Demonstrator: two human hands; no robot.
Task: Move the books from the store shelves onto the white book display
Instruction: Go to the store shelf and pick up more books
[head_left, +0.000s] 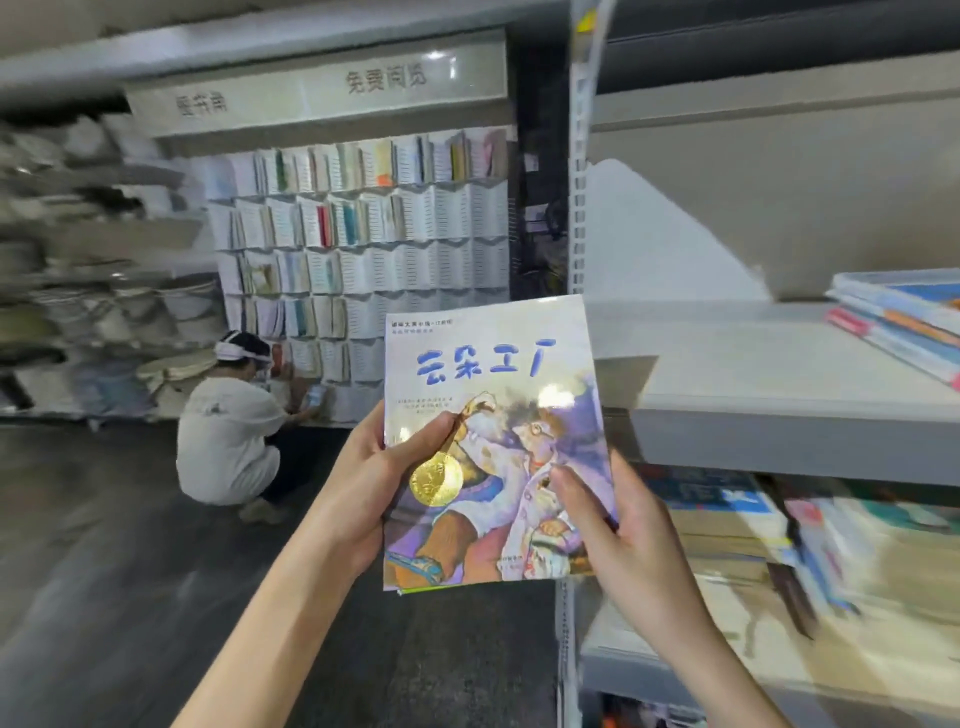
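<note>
Book (493, 441) held upright, cover to camera, clear of the grey shelves (779, 384) at right. Left hand (379, 478) gripping its left edge, thumb across cover. Right hand (618, 525) gripping lower right edge. White display (363, 249) well beyond, partly stocked, apparently; view blurred. Person (228, 436) crouched at its foot.
</note>
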